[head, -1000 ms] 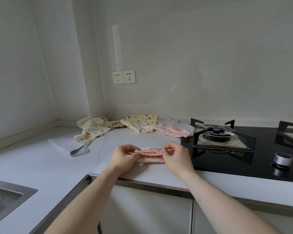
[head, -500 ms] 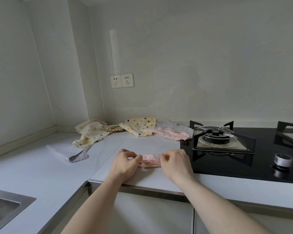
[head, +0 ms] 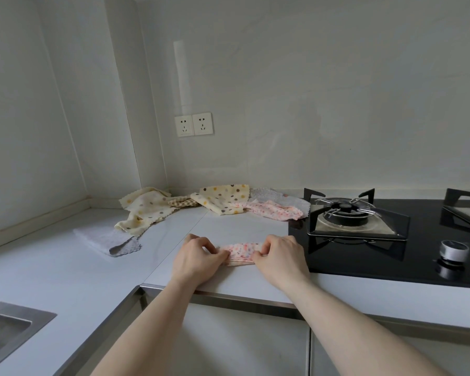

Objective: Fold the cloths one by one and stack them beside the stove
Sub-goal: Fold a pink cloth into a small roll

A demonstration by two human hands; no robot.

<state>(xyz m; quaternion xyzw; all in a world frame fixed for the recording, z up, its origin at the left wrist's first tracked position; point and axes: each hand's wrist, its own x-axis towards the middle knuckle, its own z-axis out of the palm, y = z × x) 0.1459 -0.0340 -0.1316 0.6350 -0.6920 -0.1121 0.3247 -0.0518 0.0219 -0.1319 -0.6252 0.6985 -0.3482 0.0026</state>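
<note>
A small folded pink dotted cloth lies on the white counter just left of the black stove. My left hand pinches its left end and my right hand pinches its right end, both with curled fingers down on the counter. Along the back wall lie unfolded cloths: a cream dotted one, a yellow dotted one, a pink one and a grey one. A folded grey cloth sits to the left.
The stove's burner grate and a round knob are to the right. A steel sink is at the lower left. Two wall sockets hang above the counter corner. The counter's front edge runs under my wrists.
The pink cloth was held slightly raised between both hands; now it is pressed flat on the counter, and my hands have moved a little apart along it.
</note>
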